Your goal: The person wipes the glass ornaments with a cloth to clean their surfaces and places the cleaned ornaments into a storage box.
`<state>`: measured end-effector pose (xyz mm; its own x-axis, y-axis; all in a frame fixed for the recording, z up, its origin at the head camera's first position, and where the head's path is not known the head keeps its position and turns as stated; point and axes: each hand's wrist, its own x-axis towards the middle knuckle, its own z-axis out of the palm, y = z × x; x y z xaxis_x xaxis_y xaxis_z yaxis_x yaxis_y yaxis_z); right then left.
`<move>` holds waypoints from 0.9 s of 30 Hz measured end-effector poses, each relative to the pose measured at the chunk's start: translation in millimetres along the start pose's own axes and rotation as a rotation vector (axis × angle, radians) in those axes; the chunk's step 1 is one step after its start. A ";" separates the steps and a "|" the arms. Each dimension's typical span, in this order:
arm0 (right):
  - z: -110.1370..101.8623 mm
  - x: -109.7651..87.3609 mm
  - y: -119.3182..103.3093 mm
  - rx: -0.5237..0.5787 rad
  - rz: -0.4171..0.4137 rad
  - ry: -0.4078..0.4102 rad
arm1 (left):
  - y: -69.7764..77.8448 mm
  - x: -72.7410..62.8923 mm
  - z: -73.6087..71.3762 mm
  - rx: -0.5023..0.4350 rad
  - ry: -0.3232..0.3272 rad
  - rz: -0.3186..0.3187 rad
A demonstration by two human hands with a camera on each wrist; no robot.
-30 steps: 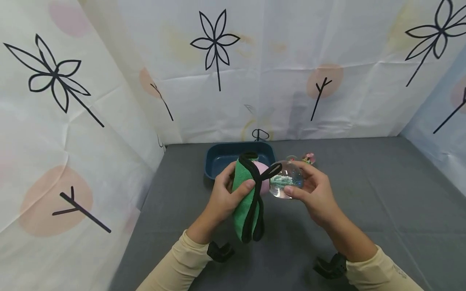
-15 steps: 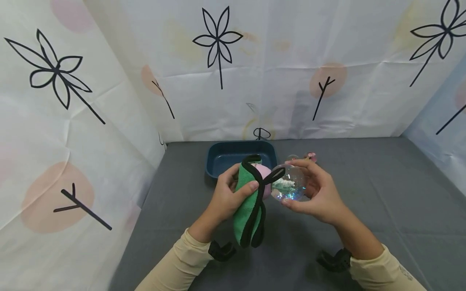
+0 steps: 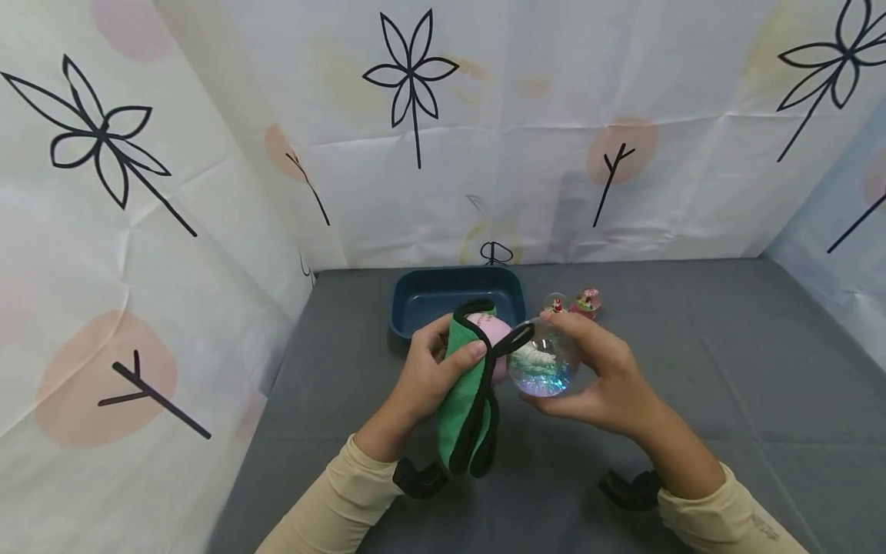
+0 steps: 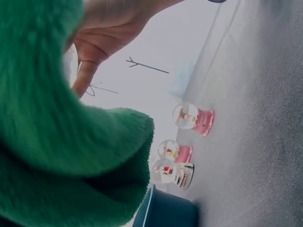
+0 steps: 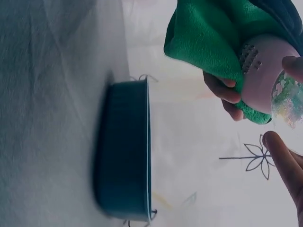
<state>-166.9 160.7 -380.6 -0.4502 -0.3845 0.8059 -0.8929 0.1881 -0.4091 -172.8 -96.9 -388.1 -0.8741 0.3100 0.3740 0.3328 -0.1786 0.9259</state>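
No word, number or brand can be read. Small dark marks (image 5: 249,57) on the pink base (image 5: 270,78) of the large snow globe (image 3: 543,359), a faint print (image 3: 765,527) on the right sleeve (image 3: 713,512), and the pale base (image 4: 184,175) of a small snow globe (image 4: 164,171) near the table's (image 3: 699,331) far edge show nothing legible.

1. Head view: from high on the near side of the blue basin (image 3: 429,291), facing forward and down across it toward the patterned backdrop (image 3: 519,177); the widest view.
2. Left wrist view: turned sideways, very close to the green cloth (image 4: 42,118), aimed low past the basin, which is cut off at the bottom edge.
3. Right wrist view: turned sideways the opposite way, low, facing the basin's side; the clear globe (image 5: 289,101) is cropped, upper right of the basin.
4. Shared: basin, cloth and backdrop in all three; small snow globes (image 3: 587,302) right of the basin in head and left wrist.
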 end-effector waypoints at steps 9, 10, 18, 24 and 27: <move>-1.3 2.3 -0.9 -0.214 -0.124 -0.040 | 0.0 1.5 -1.9 0.003 0.012 -0.073; -0.9 3.1 -0.9 -0.201 -0.110 -0.037 | -0.3 1.3 -2.1 0.002 0.020 -0.081; 0.8 3.6 -2.3 -0.025 0.171 -0.087 | 1.3 -0.1 0.2 -0.013 0.117 -0.087; 0.2 1.1 -9.0 0.249 0.508 -0.076 | 2.7 -0.4 2.3 -0.032 0.191 -0.070; 1.4 3.3 -12.2 0.448 0.668 -0.088 | 2.2 -0.2 3.7 -0.030 0.208 -0.080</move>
<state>-157.5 155.9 -373.5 -0.8691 -0.3922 0.3014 -0.3397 0.0304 -0.9400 -170.6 -93.8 -386.0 -0.9523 0.1259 0.2781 0.2521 -0.1896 0.9490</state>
